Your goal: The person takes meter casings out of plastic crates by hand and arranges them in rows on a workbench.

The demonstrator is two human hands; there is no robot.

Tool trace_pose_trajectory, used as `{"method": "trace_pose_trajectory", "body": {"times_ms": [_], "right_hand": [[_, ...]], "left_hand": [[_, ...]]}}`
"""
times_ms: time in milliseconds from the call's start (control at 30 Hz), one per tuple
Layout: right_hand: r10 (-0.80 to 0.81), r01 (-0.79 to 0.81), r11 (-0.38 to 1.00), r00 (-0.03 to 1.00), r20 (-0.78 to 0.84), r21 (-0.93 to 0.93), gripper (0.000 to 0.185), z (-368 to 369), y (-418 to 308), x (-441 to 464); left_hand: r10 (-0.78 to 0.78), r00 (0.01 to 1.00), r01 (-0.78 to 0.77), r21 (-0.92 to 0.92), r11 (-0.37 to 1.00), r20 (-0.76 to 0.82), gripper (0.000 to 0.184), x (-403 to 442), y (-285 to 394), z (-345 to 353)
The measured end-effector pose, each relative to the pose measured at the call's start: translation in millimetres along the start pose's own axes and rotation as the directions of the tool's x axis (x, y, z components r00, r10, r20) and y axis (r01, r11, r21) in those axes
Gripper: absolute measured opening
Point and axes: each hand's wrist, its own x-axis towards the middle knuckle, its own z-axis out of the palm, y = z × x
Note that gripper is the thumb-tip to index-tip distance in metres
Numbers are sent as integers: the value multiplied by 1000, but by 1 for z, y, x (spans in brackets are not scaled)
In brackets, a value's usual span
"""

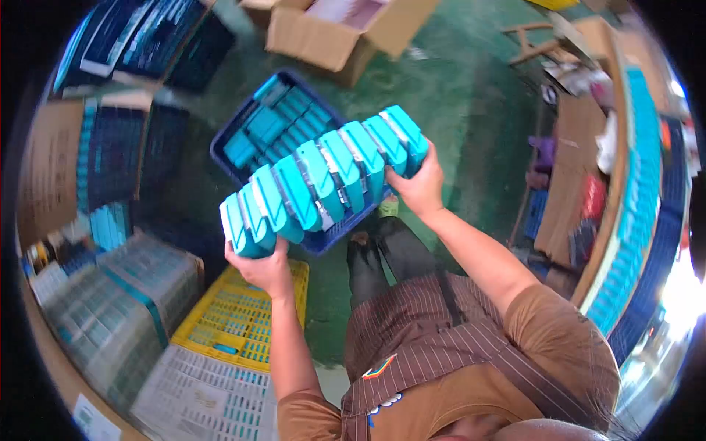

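Observation:
A row of several turquoise plastic boxes point(318, 175), packed side by side, is held up between my two hands. My left hand point(262, 269) grips the near left end, its fingers closed against the last box. At the upper right end my right hand point(421, 181) presses on the row, with the thumb on the near side. Beneath the row stands a dark blue crate point(219, 151) on the floor, with more turquoise boxes point(268, 125) in it. The row hides part of that crate.
To the left stand a yellow crate point(300, 283), a white crate point(198, 397) and a wrapped stack point(110, 294). An open cardboard box point(309, 40) is at the back. On the right runs a cluttered workbench point(562, 184) beside a long row of turquoise pieces point(634, 213).

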Motion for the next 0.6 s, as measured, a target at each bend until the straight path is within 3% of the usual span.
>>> {"method": "trace_pose_trajectory", "body": {"times_ms": [100, 200, 333, 367, 433, 600], "right_hand": [[-40, 50, 997, 987, -154, 59, 81, -64, -20, -15], [-15, 45, 995, 950, -311, 89, 84, -117, -45, -49], [112, -49, 990, 845, -524, 132, 84, -158, -64, -129], [107, -15, 985, 832, -544, 170, 83, -107, -10, -102], [184, -123, 983, 752, -633, 140, 83, -132, 9, -122], [257, -284, 951, 512, -820, 120, 82, -166, 39, -192]], "left_hand": [[146, 989, -142, -82, 986, 37, 83, -11, 59, -24], [343, 939, -342, -25, 939, 33, 83, -16, 81, -40], [505, 855, -485, -160, 860, 122, 85, -23, 101, -64], [544, 826, -535, -99, 839, 151, 85, -5, 67, -12], [652, 725, -615, -217, 758, 224, 85, -17, 82, 22], [766, 533, -639, -423, 643, 360, 87, -65, 108, 79]]}}
